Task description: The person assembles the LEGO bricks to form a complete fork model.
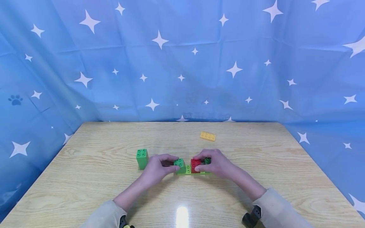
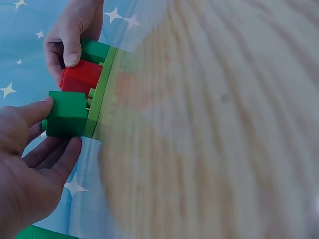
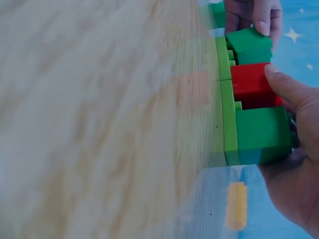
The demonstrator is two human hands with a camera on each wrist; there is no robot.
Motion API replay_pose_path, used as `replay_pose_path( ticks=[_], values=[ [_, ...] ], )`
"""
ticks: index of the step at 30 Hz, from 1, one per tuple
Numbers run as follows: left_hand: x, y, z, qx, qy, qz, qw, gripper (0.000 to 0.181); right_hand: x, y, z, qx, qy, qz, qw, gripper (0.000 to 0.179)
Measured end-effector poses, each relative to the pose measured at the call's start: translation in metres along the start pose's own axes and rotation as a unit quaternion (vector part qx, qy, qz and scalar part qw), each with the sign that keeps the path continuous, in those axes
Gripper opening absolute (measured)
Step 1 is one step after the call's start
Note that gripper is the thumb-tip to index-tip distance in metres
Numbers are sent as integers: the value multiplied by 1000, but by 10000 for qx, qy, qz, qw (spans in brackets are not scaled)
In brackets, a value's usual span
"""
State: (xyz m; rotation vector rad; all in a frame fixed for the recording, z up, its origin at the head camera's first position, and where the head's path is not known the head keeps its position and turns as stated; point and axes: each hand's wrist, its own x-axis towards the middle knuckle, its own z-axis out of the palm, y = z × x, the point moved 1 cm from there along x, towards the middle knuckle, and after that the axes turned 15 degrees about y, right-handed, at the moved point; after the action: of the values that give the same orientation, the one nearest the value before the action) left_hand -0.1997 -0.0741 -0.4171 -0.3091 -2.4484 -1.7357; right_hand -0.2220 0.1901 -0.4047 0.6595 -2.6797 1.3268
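A light green studded base (image 1: pixel 188 171) lies on the table; in the right wrist view a seam splits it into two plates end to end. My left hand (image 1: pixel 155 167) pinches a green block (image 2: pixel 68 113) between thumb and fingers over the base's left end. That block leans slightly in the right wrist view (image 3: pixel 249 46), with studs showing beneath it. My right hand (image 1: pixel 216 164) grips a red block (image 3: pixel 254 85) near the middle, thumb on its near side. Beside the red block, a second green block (image 3: pixel 264 134) sits on the right end, partly hidden by the right hand.
A taller green block (image 1: pixel 142 159) stands on the table (image 1: pixel 99 190) left of the left hand. Farther back lies a flat yellow studded plate (image 1: pixel 208 136). A blue curtain with white stars (image 1: pixel 176 63) hangs behind the table's far edge.
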Motion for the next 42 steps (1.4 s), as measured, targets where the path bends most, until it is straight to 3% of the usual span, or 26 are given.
replay_pose_path(
  ticks=[16,35,42],
  values=[
    [4,-2,0,-138,-82,-307,9994,31,1,0,1,-5,8,96,10000,36],
    [9,1,4,252,-138,-162,9995,30,1,0,0,21,-15,53,10000,36],
    [13,10,8,519,-230,-1,9984,28,1,1,-1,41,-27,108,9999,36]
  ],
)
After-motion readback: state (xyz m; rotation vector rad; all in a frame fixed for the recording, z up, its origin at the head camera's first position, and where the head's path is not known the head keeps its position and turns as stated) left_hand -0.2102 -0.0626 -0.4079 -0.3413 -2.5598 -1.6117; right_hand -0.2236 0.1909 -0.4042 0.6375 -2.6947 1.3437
